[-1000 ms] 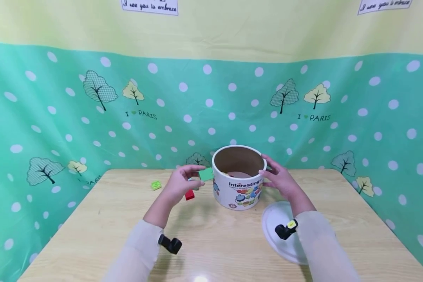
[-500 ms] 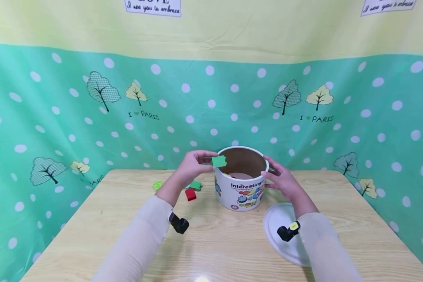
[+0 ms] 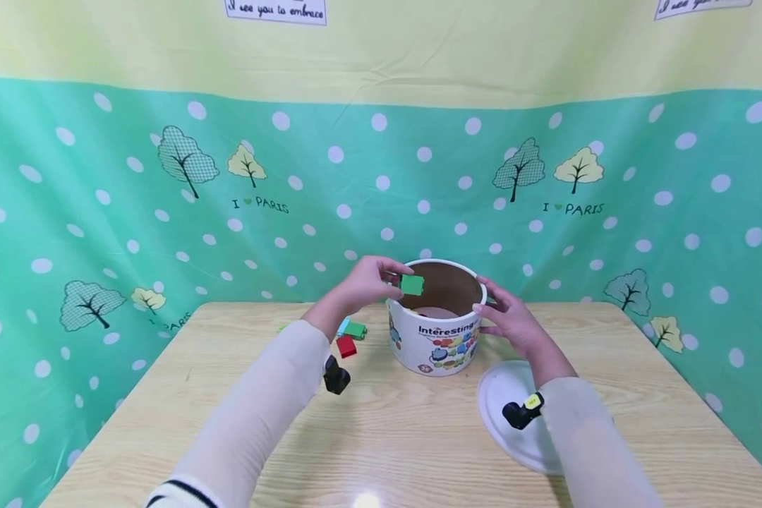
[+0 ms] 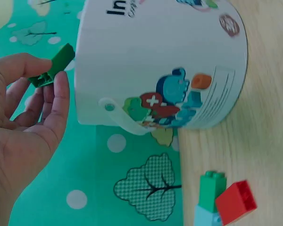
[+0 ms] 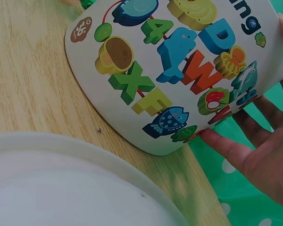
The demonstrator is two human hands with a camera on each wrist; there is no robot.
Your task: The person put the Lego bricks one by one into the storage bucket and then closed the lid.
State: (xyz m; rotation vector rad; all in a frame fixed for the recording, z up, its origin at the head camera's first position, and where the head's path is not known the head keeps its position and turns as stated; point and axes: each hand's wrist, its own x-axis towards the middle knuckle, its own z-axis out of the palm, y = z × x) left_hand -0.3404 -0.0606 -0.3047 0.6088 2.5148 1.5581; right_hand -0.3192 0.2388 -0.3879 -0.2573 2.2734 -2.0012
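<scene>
Wood tabletop (image 3: 394, 444), polka-dot curtain (image 3: 311, 141) behind. Left hand (image 3: 367, 283) pinches green building brick (image 3: 413, 285), moved from beside the printed bucket (image 3: 428, 349) to above its left rim. Reads as carry mostly done, release not. Right hand (image 3: 508, 317) steadies bucket wall, fingers spread.

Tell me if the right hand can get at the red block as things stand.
Probably not directly: the bucket stands between the right hand and the red block, though the table in front may leave a way round.
</scene>
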